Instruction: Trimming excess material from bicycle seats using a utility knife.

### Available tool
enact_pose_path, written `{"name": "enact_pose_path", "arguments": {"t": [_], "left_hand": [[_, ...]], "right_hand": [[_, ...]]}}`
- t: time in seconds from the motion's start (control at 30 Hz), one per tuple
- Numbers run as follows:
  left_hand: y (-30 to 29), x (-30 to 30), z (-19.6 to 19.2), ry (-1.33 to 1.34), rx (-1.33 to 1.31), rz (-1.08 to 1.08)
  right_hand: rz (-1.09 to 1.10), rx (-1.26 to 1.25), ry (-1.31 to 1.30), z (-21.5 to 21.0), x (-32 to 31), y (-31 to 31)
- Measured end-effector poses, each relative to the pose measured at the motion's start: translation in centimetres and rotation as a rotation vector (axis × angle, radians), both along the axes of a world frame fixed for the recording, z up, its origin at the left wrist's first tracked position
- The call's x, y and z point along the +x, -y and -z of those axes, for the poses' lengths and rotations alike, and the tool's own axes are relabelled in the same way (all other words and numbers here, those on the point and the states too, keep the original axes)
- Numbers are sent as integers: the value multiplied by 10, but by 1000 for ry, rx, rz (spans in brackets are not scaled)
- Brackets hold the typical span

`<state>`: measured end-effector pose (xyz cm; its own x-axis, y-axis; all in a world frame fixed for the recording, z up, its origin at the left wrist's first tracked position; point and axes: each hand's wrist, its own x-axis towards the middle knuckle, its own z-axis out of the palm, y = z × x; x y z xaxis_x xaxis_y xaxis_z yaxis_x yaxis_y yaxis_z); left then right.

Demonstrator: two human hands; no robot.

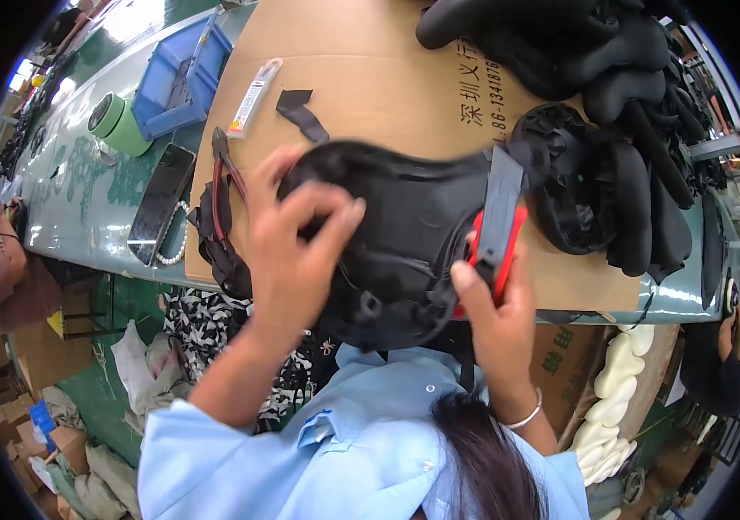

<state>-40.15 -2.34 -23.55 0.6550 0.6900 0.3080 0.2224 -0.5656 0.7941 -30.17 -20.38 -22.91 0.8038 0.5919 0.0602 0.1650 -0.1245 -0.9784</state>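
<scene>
A black padded piece point(404, 217), its cover gathered at the near end, lies tilted in front of me over the table's near edge. My right hand point(500, 299) is closed round a red utility knife point(513, 251) at the piece's right side. Its wide grey blade point(502, 195) points away from me. Over the left end of the piece is my left hand point(296, 230), slightly blurred, with thumb and forefinger bent together in a pinch. Whatever may be between those fingertips is too small to make out.
Cardboard point(370, 82) covers the table. Black padded pieces point(630, 78) pile up at the right. Leftward are red-handled pliers point(229, 178), a black fabric strip point(300, 113), a slim clear packet point(254, 97), a phone point(162, 204), a blue bin point(181, 74) and a green cup point(118, 126).
</scene>
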Motion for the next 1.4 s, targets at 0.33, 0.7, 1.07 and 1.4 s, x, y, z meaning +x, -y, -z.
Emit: {"name": "enact_pose_path", "arguments": {"t": [0.33,0.7,1.07,1.4], "left_hand": [[50,47,-12,-31,30,187],[67,55,-5,-203,-20,155],[59,51,1,167,-720,121],[75,58,-2,567,-1134,288]], "right_hand": [[-277,-86,-264,-13,97,-29],[-304,-445,579,-48,71,62],[-527,-948,915,-98,56,29],[-485,-847,724,-89,54,39]]}}
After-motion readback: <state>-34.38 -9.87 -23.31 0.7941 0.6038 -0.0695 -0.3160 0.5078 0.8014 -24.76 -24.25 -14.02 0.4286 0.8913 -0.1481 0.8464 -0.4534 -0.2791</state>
